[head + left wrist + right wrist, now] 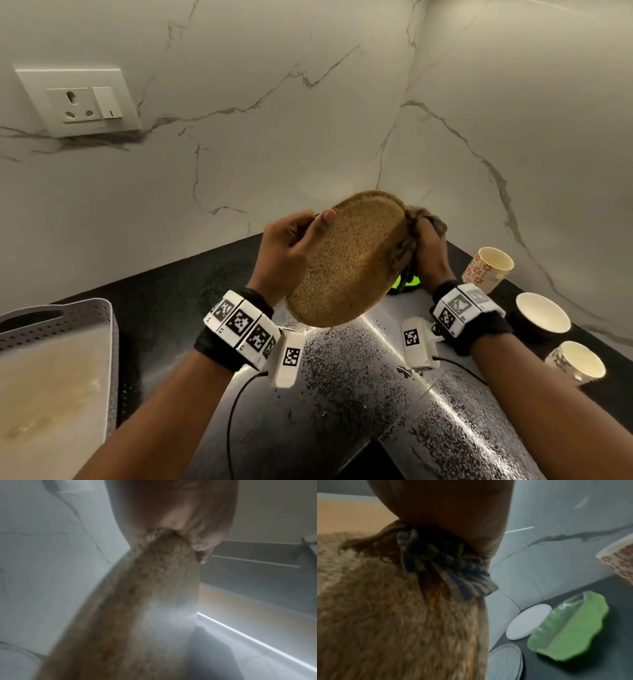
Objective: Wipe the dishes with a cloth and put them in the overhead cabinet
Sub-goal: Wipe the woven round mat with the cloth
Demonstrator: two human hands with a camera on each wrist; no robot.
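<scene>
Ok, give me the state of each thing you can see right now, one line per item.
Brown plate: held up, tilted, off the counter.
Left hand: grips the plate's left edge.
Right hand: presses the cloth against the plate's right edge.
Floral cup: tipped over on the counter.
Two other cups: upright, empty.
Green leaf dish: resting on the counter.

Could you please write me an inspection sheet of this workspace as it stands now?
Surface: black speckled counter, glossy under the light.
Job's things: brown plate held up tilted; cloth against its right edge; three cups at right.
Clutter: green dish, white disc, grey tray.
Grippers: left hand grips the plate; right hand holds the cloth.
Cables: black wire from the left wrist unit.
Surroundings: marble wall, socket.
</scene>
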